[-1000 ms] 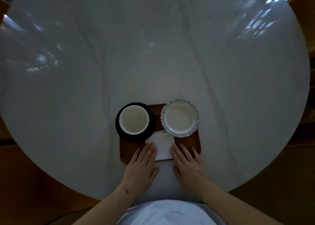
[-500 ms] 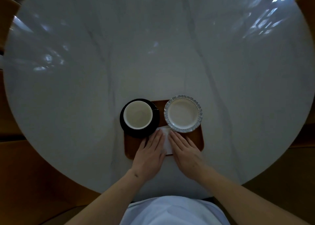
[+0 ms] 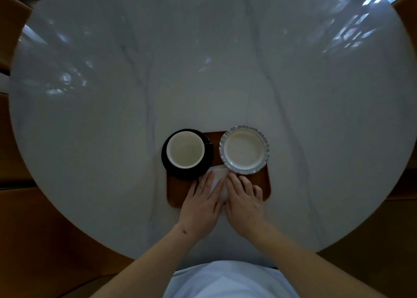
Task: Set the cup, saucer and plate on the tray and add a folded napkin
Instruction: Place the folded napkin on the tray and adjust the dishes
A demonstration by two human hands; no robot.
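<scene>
A brown tray (image 3: 265, 185) lies near the table's front edge. On its left end a white cup (image 3: 185, 149) stands in a black saucer (image 3: 189, 174). A white plate with a blue scalloped rim (image 3: 244, 149) sits on the tray's right end. Below them lies a white napkin (image 3: 218, 176), mostly covered by my hands. My left hand (image 3: 200, 204) lies flat on its left part with straight fingers. My right hand (image 3: 244, 202) presses flat on its right part, fingers straight and touching the plate's near rim.
The round grey marble table (image 3: 203, 72) spreads wide around the tray. Wooden floor and chair parts show beyond its rim at both sides. My light shirt fills the bottom middle.
Both hands have slid inward and forward over the napkin, which was largely visible between them a second ago. The cup, saucer and plate have stayed in place.
</scene>
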